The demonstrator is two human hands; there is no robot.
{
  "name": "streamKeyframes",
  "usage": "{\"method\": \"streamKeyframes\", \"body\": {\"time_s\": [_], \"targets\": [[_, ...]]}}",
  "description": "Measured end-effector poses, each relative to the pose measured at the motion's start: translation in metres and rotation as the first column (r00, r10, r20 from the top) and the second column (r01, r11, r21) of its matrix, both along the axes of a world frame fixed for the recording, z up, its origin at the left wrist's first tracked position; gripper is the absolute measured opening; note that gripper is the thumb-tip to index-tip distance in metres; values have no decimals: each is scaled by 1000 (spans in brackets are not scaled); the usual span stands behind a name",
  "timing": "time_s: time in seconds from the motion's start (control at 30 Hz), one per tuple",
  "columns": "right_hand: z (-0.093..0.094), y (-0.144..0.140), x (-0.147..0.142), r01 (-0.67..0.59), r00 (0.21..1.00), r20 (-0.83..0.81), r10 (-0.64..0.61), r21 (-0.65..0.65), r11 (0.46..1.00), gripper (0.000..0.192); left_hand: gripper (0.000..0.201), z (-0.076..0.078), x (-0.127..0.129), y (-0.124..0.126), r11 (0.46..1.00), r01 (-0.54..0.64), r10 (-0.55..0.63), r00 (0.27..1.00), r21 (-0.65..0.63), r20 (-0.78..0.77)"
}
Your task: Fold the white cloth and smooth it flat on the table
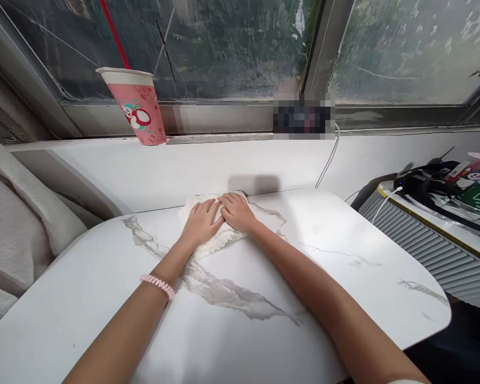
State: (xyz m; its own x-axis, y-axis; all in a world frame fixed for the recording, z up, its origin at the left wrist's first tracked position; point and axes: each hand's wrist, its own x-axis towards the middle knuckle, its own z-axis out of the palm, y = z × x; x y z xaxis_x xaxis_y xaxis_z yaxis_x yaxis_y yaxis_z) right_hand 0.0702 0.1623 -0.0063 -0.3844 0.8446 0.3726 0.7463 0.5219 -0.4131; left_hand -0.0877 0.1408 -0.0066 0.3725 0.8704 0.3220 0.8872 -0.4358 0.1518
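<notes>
A cream-white cloth (220, 244) with a ruffled edge lies flat on the white marble-patterned table (336, 224), close to its far edge by the wall. My left hand (202, 221) rests palm down on the cloth's left part, fingers stretched out. Beside it, my right hand (237, 213) lies flat on the cloth's upper right part, its fingers extended too. The two hands nearly touch at the thumbs. A pink coiled band (158, 285) circles my left wrist. Both palms and what lies under them are hidden.
On the window ledge stand a pink paper cup (138, 109) with a red straw and a blurred-out dark object (304, 117). A white cable (328, 160) hangs behind the table. At right, a ribbed cabinet (420, 234) carries black cords and a cup. Light fabric (20, 213) borders the left.
</notes>
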Motion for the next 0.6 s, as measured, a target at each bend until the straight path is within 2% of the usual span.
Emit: {"method": "streamKeyframes", "body": {"time_s": [0.17, 0.33, 0.43, 0.6], "targets": [[1, -18, 3, -32, 999, 6, 32, 37, 999, 38, 48, -2, 7, -21, 999, -26, 27, 999, 39, -32], [0, -51, 11, -80, 996, 55, 76, 85, 993, 35, 46, -10, 21, -64, 984, -93, 101, 994, 155, -43], [-3, -88, 22, -119, 986, 135, 98, 157, 980, 38, 48, -14, 27, -101, 982, -74, 84, 995, 171, -51], [-9, -164, 49, -169, 960, 258, 112, 211, 963, 49, 49, -13, 37, -167, 975, 103, -90, 993, 195, -71]]}}
